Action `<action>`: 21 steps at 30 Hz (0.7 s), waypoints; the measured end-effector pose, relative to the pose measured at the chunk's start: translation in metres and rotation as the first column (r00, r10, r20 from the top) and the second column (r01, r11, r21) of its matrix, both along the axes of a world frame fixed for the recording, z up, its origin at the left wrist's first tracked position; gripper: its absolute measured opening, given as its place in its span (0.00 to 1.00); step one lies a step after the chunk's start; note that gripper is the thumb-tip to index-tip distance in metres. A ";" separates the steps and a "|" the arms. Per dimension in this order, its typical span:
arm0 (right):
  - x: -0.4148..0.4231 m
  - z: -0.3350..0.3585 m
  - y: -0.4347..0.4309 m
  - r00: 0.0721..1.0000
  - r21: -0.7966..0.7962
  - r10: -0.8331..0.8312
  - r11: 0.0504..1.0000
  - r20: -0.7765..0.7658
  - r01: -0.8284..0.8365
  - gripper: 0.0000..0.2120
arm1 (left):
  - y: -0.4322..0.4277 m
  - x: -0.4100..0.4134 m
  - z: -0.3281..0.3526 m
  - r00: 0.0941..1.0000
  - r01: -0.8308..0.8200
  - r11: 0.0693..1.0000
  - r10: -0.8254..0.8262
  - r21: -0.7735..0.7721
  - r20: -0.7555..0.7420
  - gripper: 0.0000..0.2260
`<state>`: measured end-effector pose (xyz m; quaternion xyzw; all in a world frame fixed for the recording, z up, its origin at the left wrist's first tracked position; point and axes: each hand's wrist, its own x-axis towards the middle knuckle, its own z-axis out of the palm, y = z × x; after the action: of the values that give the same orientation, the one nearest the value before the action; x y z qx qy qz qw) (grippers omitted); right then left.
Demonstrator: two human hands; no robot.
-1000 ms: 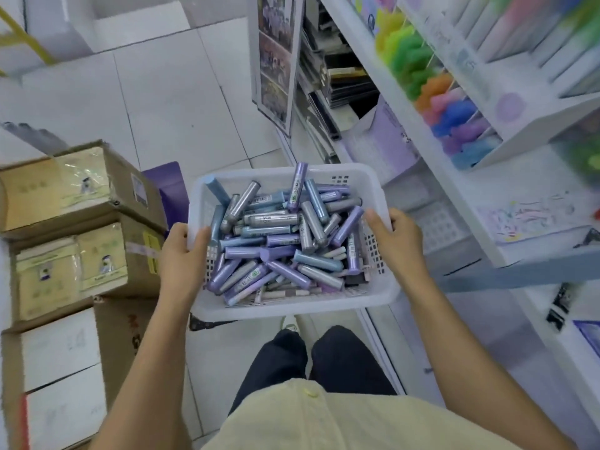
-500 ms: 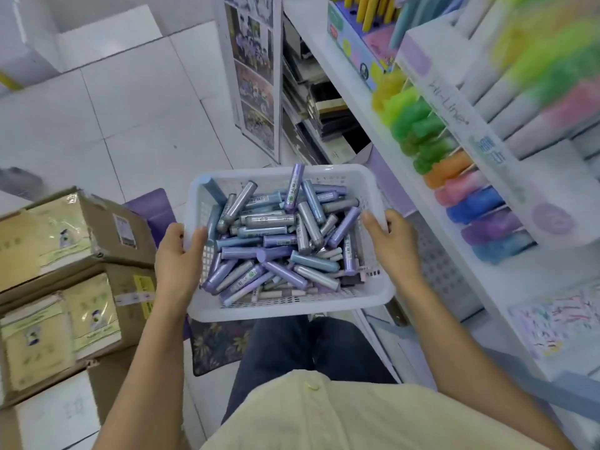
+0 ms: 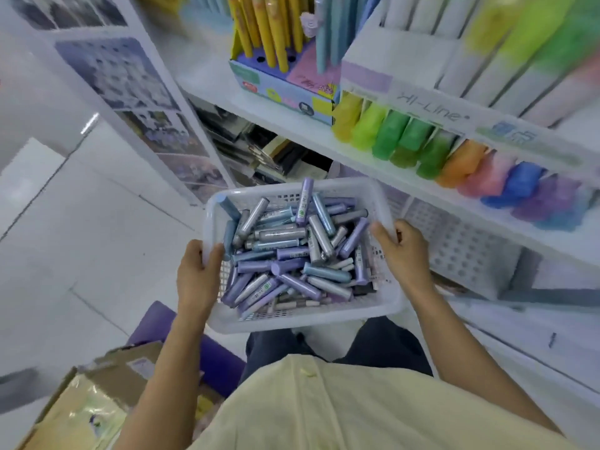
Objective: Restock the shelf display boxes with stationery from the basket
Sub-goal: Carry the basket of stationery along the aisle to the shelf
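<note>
I hold a white perforated plastic basket in front of my waist. It is full of several short purple, blue and silver marker-like tubes. My left hand grips the basket's left rim, thumb inside. My right hand grips the right rim. Ahead on the right, a white shelf carries a display box of coloured highlighters in yellow, green, orange, pink, blue and purple, and a box of yellow pens.
Cardboard cartons sit on the tiled floor at lower left beside a purple object. A white perforated bin stands on the lower shelf, right of the basket. A photo-covered shelf end panel rises at upper left.
The view has risen and swung toward the shelf, so the display boxes are now larger and closer. The cartons have slid to the lower left. Both hands keep their hold on the basket.
</note>
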<state>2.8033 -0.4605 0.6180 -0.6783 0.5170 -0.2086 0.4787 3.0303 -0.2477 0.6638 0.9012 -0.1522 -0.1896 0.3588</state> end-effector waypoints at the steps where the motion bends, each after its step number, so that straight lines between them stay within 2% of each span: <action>1: 0.004 -0.002 0.010 0.998 -0.001 -0.061 0.998 -0.011 0.061 0.22 | -0.005 0.018 -0.001 0.998 0.063 0.998 -0.063 0.008 -0.015 0.14; 5: 0.011 0.001 0.057 0.956 0.030 -0.294 0.955 0.008 0.294 0.22 | -0.021 0.068 0.001 0.953 0.300 0.954 -0.298 0.024 -0.048 0.11; 10: -0.013 0.007 0.093 0.867 0.073 -0.497 0.866 0.035 0.494 0.16 | -0.051 0.071 -0.003 0.863 0.496 0.868 -0.494 -0.010 -0.102 0.12; 13: -0.044 0.009 0.098 0.831 0.053 -0.556 0.831 0.029 0.554 0.15 | -0.062 0.045 -0.014 0.821 0.552 0.832 -0.554 -0.057 -0.142 0.13; 18: -0.113 0.001 0.103 0.813 0.009 -0.581 0.814 -0.029 0.581 0.18 | -0.073 -0.019 -0.043 0.813 0.543 0.832 -0.555 -0.112 -0.176 0.11; 21: -0.157 -0.009 0.103 0.818 0.015 -0.573 0.818 -0.053 0.575 0.18 | -0.073 -0.061 -0.066 0.803 0.552 0.824 -0.566 -0.125 -0.186 0.14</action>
<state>2.6459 -0.3571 0.6090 -0.4886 0.7112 -0.3194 0.3918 2.9692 -0.3209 0.5983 0.7783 -0.3773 -0.3781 0.3300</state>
